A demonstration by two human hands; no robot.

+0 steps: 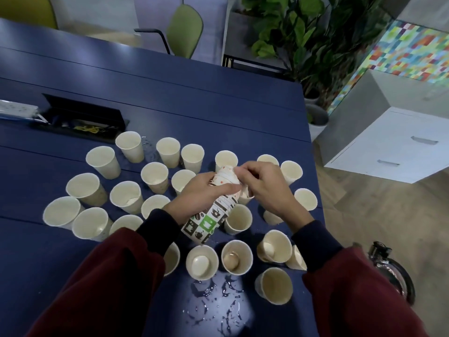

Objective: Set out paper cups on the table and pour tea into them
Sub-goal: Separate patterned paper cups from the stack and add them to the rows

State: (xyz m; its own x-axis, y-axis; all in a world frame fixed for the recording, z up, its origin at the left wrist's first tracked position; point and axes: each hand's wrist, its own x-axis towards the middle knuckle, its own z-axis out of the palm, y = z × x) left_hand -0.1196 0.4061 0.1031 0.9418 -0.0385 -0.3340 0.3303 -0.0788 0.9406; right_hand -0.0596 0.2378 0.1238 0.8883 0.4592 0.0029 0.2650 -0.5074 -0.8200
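A tilted stack of nested paper cups (209,222), printed with green and brown squares, is held over the middle of the blue table (170,98). My left hand (196,195) grips the stack around its upper part. My right hand (264,186) pinches the rim of the topmost cup (227,175) at the stack's far end. Several white paper cups stand upright around the hands, such as one at the far left (103,161) and one at the near right (274,285). One near cup (237,257) holds a little brownish liquid.
Spilled drops (213,302) wet the table's near edge. An open black cable box (82,117) is set into the table at the left. A dark glass kettle (391,271) sits off the right edge. A green chair (184,30), plants (303,32) and a white drawer cabinet (393,142) stand beyond.
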